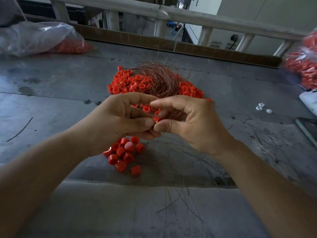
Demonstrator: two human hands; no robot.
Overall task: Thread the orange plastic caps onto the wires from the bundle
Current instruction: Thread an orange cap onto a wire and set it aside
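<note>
We are working at a wide grey bench (pixel 51 93) that is filling most of the view, with a pale railing (pixel 171 16) running along its far side. A clear plastic bag (pixel 34 36) of orange caps is lying at the far left, and a second bag (pixel 305 66) of them is sitting blurred at the right edge.

In the middle of the bench a pile of caps (pixel 127 81) is spreading out. A bundle of wires (pixel 159 79), thin and copper-coloured, is lying on top of it and fanning towards the far side.

Just in front of that pile we are holding both hands raised and close together. Our left hand (pixel 116 121) is curling its fingers and pressing its thumb and forefinger onto one side of a single cap (pixel 156 119). Our right hand (pixel 192 124) is pinching the other side of that cap between its thumb and fingertips, so the cap is sitting between the two thumbs, above the bench. Whether a wire is passing through it, we cannot tell.

Below the hands a small heap of caps (pixel 123 153) is resting on the bench. Beside it, loose wires (pixel 171 169) are trailing towards the near edge. A few white bits (pixel 261 108) are lying well apart on the right.
</note>
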